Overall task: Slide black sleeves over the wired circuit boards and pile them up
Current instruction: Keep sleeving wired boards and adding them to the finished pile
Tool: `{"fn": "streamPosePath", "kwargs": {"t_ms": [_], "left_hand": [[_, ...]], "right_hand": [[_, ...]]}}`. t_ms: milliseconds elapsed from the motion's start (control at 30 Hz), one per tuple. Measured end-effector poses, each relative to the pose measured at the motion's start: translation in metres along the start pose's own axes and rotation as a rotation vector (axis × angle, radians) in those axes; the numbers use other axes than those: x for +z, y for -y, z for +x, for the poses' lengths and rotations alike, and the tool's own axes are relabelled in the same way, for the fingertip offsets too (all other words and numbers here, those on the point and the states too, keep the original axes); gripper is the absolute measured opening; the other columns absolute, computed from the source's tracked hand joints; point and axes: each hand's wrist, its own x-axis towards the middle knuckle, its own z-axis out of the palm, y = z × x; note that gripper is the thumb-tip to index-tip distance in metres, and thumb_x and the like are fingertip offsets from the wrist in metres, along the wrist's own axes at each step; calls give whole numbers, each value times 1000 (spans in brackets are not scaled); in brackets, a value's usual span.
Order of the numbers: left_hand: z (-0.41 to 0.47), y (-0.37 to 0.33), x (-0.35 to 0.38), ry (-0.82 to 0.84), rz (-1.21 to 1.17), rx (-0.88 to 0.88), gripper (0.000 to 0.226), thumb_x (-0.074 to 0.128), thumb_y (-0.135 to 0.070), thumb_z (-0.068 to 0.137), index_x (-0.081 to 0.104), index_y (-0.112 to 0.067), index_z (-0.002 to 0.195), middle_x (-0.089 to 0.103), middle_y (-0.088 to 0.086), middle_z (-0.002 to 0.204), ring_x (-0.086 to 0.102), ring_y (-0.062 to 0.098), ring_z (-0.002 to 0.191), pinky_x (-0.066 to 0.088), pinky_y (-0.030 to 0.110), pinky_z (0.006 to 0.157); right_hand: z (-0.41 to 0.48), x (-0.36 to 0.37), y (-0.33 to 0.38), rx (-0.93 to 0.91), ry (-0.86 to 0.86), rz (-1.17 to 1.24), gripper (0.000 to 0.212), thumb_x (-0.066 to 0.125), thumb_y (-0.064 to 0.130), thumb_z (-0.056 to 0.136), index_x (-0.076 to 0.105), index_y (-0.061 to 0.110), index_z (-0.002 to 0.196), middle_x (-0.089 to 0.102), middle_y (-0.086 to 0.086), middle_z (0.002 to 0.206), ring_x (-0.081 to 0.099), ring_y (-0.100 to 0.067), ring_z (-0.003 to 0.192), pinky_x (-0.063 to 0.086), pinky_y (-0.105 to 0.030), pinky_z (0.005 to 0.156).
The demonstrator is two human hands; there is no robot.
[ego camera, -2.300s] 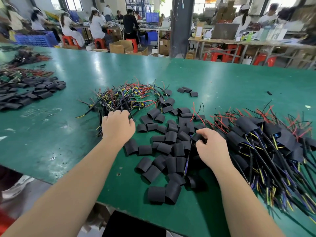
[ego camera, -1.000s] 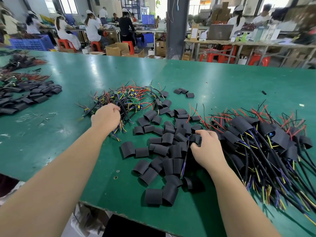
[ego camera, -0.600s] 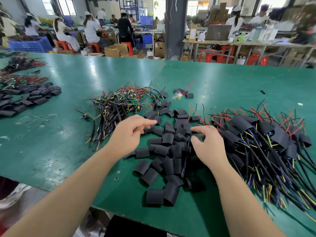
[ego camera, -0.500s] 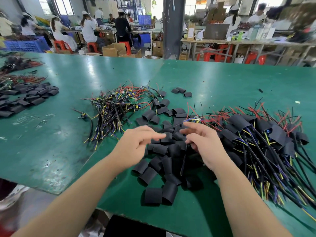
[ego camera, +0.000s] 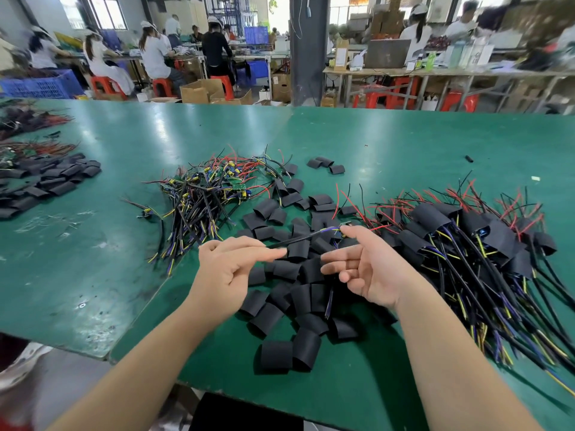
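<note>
The wired circuit board [ego camera: 306, 235] spans crosswise between the hands, left hand [ego camera: 228, 269] pinching its cable, right hand [ego camera: 373, 272] open, touching the board end, black sleeves [ego camera: 292, 270] just beneath.

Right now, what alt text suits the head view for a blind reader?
The left hand pinches the cable of a wired circuit board; its board end touches the right hand, above loose black sleeves on a green table. Sleeved boards pile at right.

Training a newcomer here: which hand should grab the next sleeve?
Probably right: the right hand is open above the loose sleeves, while the left hand pinches the cable.
</note>
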Motion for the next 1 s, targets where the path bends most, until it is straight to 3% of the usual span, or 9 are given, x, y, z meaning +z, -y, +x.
{"fn": "streamPosePath", "kwargs": {"t_ms": [133,233,367,433,500,700,867,933,1000], "left_hand": [[1,0,-5,8,-35,-48,52,39,-1,87,63,-45,100,60,-30,103,53,0,99,20,30,96],[0,7,-4,20,-36,-128,39,41,1,91,53,-35,86,65,-24,97,55,9,99,24,39,101],[3,7,1,-3,141,-271,35,38,-3,96,34,-38,91,64,-23,92,46,-6,103,8,19,102],[7,0,3,-30,299,-316,14,39,-24,97,40,-37,99,62,-21,97,48,7,108,3,33,108],[11,-11,6,-68,509,-317,26,35,-41,94,54,-28,105,62,-14,105,48,21,115,3,45,109],[23,-30,8,-81,852,-356,32,51,-39,91,69,-14,95,57,9,131,40,44,127,3,55,109],[32,-43,5,-10,619,-231,34,38,-39,99,61,-26,120,58,-5,131,47,20,125,7,45,109],[37,-50,10,99,407,-177,30,39,-38,99,61,-29,118,69,-10,104,58,7,106,20,37,107],[40,-55,14,159,142,-196,20,49,-31,97,66,-23,105,69,-7,74,62,5,79,40,27,88]], "right_hand": [[5,4,1,-234,-62,217,26,63,30,87,63,8,100,71,-11,74,54,-12,42,37,-15,37],[3,5,2,-333,-21,319,41,75,25,67,62,9,102,70,-7,72,62,-12,53,48,-17,48],[1,10,-2,-348,62,316,19,72,16,70,63,10,86,71,-8,71,69,-15,62,53,-19,52],[2,13,-5,-377,121,289,22,69,9,70,64,10,91,73,-9,82,72,-18,71,54,-20,56],[1,14,-6,-414,164,265,23,64,-2,77,64,9,97,74,-12,96,72,-22,80,56,-22,62],[1,11,-5,-518,137,319,34,46,-20,85,67,6,93,73,-12,89,72,-22,80,56,-20,64],[1,15,-7,-556,188,199,49,41,-26,83,73,9,72,73,-9,83,72,-19,79,57,-21,66],[0,21,-10,-578,240,151,56,41,-31,79,74,12,64,74,-7,86,71,-18,82,57,-22,69],[-2,24,-10,-600,234,106,54,46,-30,77,75,14,66,74,-5,87,71,-16,80,57,-23,69]]}}
